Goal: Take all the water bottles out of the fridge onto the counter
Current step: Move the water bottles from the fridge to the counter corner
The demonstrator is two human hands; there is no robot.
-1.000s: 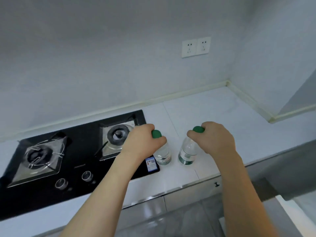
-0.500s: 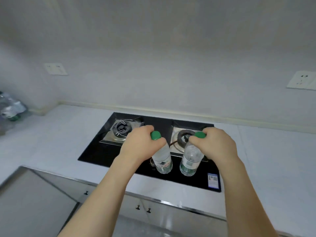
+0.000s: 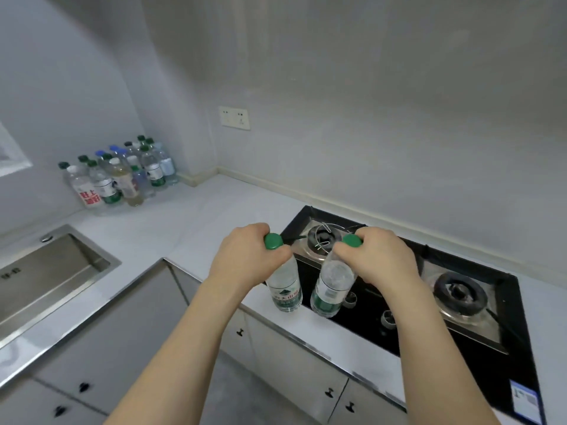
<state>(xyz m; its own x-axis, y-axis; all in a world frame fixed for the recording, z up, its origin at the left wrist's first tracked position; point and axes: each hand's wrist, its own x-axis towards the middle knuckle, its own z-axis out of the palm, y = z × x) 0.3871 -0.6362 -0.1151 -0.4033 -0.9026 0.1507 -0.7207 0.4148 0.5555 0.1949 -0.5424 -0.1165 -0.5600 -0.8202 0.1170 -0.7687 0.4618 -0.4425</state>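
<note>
The view has swung left, each hand's grip (left hand [image 3: 245, 259], right hand [image 3: 380, 259]) holding one of two bottles [image 3: 283, 289].

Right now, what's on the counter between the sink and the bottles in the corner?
Nothing: in the head view, the white counter between the sink and the corner bottles is bare.
</note>
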